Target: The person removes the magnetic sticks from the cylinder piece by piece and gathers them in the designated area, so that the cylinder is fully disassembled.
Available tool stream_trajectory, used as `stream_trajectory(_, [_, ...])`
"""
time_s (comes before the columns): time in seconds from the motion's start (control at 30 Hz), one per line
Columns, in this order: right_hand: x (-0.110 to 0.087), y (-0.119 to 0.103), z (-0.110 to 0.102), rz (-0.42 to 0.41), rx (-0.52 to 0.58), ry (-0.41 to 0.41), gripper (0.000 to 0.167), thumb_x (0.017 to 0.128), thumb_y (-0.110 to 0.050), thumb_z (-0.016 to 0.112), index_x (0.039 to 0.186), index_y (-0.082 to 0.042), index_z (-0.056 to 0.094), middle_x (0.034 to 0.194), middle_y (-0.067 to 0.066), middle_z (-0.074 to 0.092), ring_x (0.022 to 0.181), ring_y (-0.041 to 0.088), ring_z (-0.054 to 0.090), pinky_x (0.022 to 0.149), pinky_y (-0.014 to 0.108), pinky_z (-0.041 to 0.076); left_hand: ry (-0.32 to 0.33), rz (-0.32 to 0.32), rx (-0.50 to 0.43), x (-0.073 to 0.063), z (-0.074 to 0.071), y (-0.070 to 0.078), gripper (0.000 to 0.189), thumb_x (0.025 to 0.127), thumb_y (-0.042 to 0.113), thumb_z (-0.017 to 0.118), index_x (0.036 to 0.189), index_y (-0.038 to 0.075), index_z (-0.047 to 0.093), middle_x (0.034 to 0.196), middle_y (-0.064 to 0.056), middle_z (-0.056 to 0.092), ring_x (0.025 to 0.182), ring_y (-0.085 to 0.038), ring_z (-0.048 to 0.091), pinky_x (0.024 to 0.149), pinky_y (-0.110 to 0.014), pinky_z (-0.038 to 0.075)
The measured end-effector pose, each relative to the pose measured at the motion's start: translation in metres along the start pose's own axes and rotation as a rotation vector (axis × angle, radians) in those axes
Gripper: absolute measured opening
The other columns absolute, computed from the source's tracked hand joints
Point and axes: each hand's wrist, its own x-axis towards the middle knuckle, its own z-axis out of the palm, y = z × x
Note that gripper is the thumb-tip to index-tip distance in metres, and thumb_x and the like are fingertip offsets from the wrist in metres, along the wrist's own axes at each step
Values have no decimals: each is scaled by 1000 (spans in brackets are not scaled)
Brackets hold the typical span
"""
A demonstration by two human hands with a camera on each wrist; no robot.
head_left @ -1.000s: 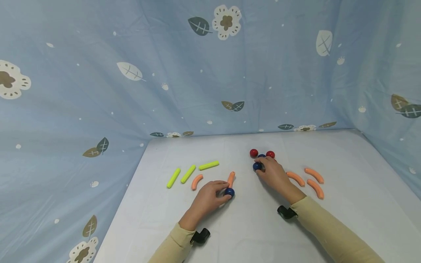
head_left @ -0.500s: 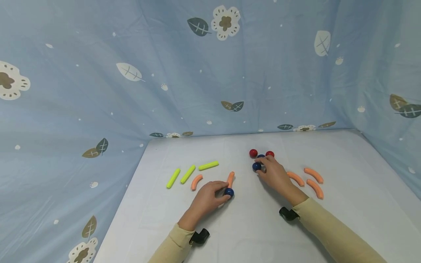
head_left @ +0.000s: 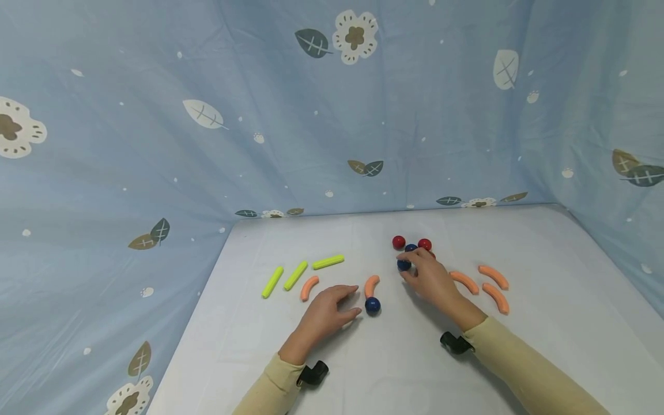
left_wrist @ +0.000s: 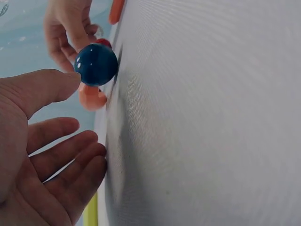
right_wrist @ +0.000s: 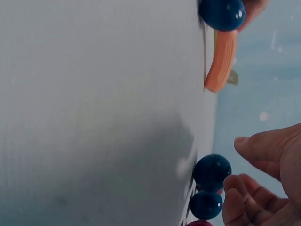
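A glossy blue ball (head_left: 372, 306) rests on the white table against the near end of a curved orange stick (head_left: 371, 286). My left hand (head_left: 328, 314) is spread just left of this ball, its thumb and fingers apart with nothing between them. Farther right, my right hand (head_left: 434, 279) is around another blue ball (head_left: 404, 265). The right wrist view shows the right thumb standing off that ball (right_wrist: 211, 172), while the fingertips are right at its side. Just beyond is one more blue ball (head_left: 411, 248), between red balls (head_left: 399, 242); another red ball is partly hidden by the right hand.
Several yellow-green sticks (head_left: 295, 275) lie at the left, with a short curved orange stick (head_left: 309, 287) near them. More curved orange sticks (head_left: 495, 298) lie right of the right forearm. A blue patterned curtain (head_left: 290, 115) hangs behind the table.
My left hand has let go of the blue ball, which now stands farther right with the orange stick turned beside it. The right hand's fingers have loosened slightly at its ball.
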Motion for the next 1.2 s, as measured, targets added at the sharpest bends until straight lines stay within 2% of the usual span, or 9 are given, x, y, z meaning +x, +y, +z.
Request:
stream_trajectory(0.13, [1,-5,4,-45,20,-39,35,90,-15,79,124,-12,71,112,11,62,82,19,58,68,32,56,5,-1,-13,0,-1,0,53,94,33,75,140,12,62,135,-2,65,122,-19,62,104,-39,50])
stream_trajectory(0.3, [1,-14,10,-153,27,-102,33,90,-15,78,123,-15,72,114,7,63,87,19,62,71,32,57,15,2,-24,0,-1,0,54,93,34,76,139,10,62,135,-4,65,121,-19,63,102,-39,51])
stream_trajectory(0.4, [3,-19,14,-223,11,-122,33,90,-16,79,122,-16,71,118,7,64,97,23,65,82,39,59,12,-4,-26,0,0,0,55,93,34,76,140,10,62,134,-3,66,120,-19,63,101,-39,52])
stream_trajectory(0.53, [6,-21,21,-282,-13,-143,33,90,-18,79,122,-17,72,123,7,64,112,27,62,96,47,55,6,-11,-26,1,-1,0,57,93,36,76,141,9,61,133,-3,66,119,-18,63,100,-40,52])
stream_trajectory(0.83, [9,-26,27,-365,23,-262,36,95,-13,73,131,-17,69,139,7,61,132,29,54,109,50,45,-16,-49,-53,1,-1,1,63,92,36,77,145,9,56,131,-4,67,117,-17,64,100,-36,53])
stream_trajectory(1.0, [8,-28,29,-384,8,-276,33,94,-11,73,127,-16,72,129,5,65,125,27,58,107,47,47,-12,-44,-69,2,0,-1,65,92,35,77,146,8,54,128,-4,68,116,-18,65,98,-35,54])
stream_trajectory(1.2, [7,-27,31,-331,-18,-253,24,92,-14,76,116,-20,77,109,-4,67,107,18,62,95,41,54,-13,-51,-61,1,0,-1,65,92,36,77,146,9,54,131,-4,66,115,-18,65,98,-36,54])
